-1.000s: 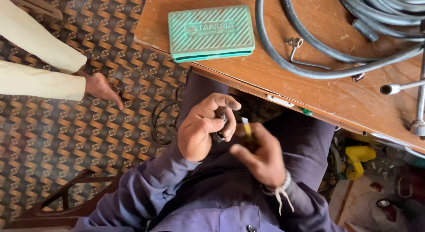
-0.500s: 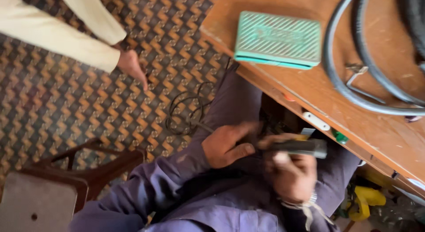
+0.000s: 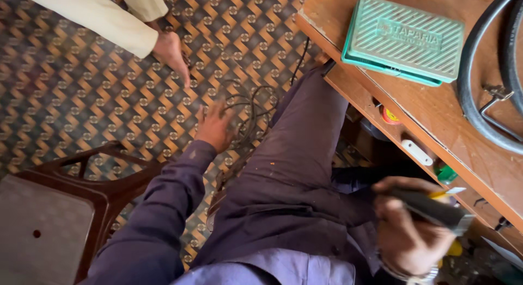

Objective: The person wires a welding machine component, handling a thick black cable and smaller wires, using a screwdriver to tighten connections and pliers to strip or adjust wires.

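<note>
- Head view: left hand (image 3: 213, 126) is reaching down w/ fingers spread wide, touching the tangled dark wire (image 3: 246, 113) lying on the patterned floor beside the leg.
- Right hand (image 3: 407, 230) is closing its grip round a dark tool w/ yellow tip (image 3: 433, 207), just under the counter (image 3: 419, 108) edge.
- Risk: the wire's loops look knotted, so they could snag; leaning over could knock the tool on the counter edge.

Dark tool (image 3: 430, 209), flat and oblong with a yellow piece showing at its far end, is lying tilted in the right hand (image 3: 406, 236), just below the tabletop (image 3: 436, 121) edge. Tangled dark wire (image 3: 248, 113) is lying on the floor, left hand (image 3: 213, 127) touching it.
</note>
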